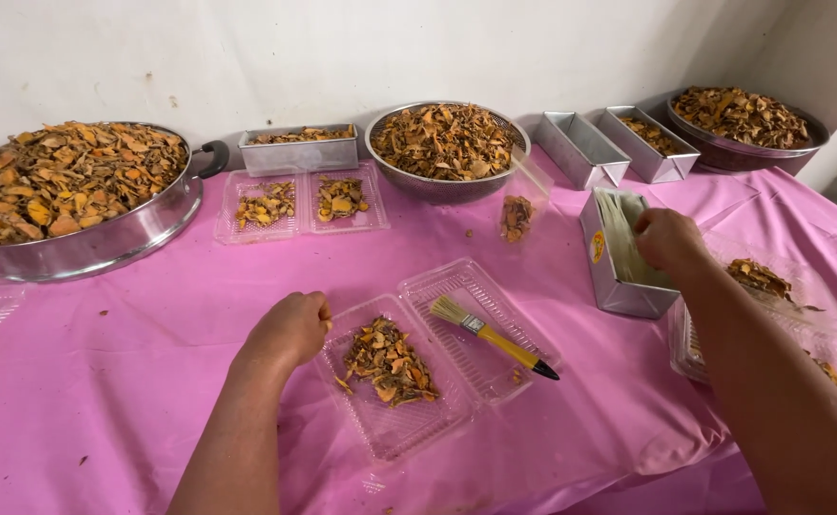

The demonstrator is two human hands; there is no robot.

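My left hand (289, 329) is curled into a fist, its grip empty, touching the open clear plastic clamshell tray (394, 429) of dried orange slices (387, 361). My right hand (668, 238) reaches into the rectangular metal tin (609, 284) of pale sheets (620, 238); its grip I cannot tell.

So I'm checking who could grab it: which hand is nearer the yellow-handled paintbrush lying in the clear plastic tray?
Left. The left hand rests at that clear plastic tray's left edge, beside the yellow-handled paintbrush; the right hand is farther away, at the metal tin.
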